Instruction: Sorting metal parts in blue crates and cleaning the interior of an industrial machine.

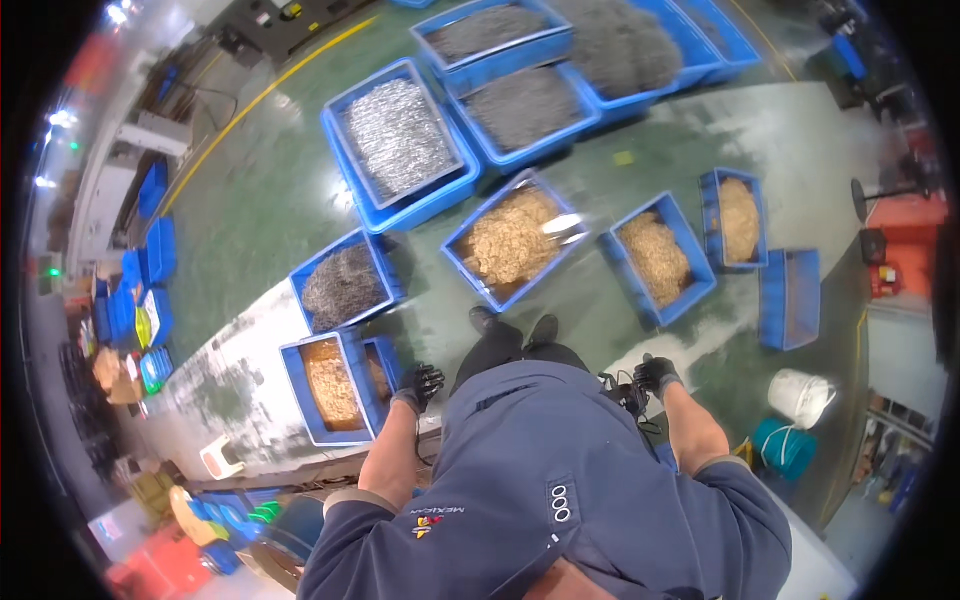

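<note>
A blue bin (343,438) holds glossy amber flakes (331,388); another bin (421,187), silvery shavings (398,135). Left hand (419,386) is near the blue bin's right edge; its grip and the right hand's (656,373) I cannot tell.

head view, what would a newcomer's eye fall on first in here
Probably the bright silvery pieces heaped in a blue crate toward the upper left of centre. Next, likely the golden-tan material in the tilted-looking crate just beyond the dark shoes. Lower down, the dark-gloved left hand hangs beside the near-left crates, the right hand out to the other side.
</note>
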A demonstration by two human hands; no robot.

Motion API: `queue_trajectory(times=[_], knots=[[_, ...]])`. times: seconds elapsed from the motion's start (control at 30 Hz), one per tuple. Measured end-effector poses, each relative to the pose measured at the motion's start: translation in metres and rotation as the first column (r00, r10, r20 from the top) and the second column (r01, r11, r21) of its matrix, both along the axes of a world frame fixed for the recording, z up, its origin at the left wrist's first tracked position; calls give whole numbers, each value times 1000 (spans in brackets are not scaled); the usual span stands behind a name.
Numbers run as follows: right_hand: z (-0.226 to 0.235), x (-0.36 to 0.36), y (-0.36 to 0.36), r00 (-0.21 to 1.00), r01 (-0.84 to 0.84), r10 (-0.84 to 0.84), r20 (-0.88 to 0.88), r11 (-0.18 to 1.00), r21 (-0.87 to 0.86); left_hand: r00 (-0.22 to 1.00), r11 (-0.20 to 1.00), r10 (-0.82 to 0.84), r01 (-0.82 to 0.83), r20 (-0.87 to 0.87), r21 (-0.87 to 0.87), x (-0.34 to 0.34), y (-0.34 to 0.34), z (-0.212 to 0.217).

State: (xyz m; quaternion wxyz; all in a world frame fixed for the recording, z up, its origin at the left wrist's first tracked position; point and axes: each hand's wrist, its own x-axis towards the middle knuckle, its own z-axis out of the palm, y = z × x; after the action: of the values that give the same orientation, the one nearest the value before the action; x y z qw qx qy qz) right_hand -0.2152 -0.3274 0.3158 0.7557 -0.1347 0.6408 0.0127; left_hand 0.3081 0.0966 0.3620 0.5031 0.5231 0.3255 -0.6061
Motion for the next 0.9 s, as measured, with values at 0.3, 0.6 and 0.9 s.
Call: queue_trajectory(times=[0.3, 0.6, 0.9], knots=[[120, 145, -5, 977, -120, 107, -183, 991, -60, 925, 940, -220, 287, 310, -187, 26, 19, -51], [83, 101, -11, 998, 56, -56, -1, 992, 113, 993, 989, 115, -114, -3, -97, 52, -5, -31], [97, 177, -95, 882, -445, 430, -194, 894, -42, 959, 961, 276, -275, 57, -32, 34, -34, 11]])
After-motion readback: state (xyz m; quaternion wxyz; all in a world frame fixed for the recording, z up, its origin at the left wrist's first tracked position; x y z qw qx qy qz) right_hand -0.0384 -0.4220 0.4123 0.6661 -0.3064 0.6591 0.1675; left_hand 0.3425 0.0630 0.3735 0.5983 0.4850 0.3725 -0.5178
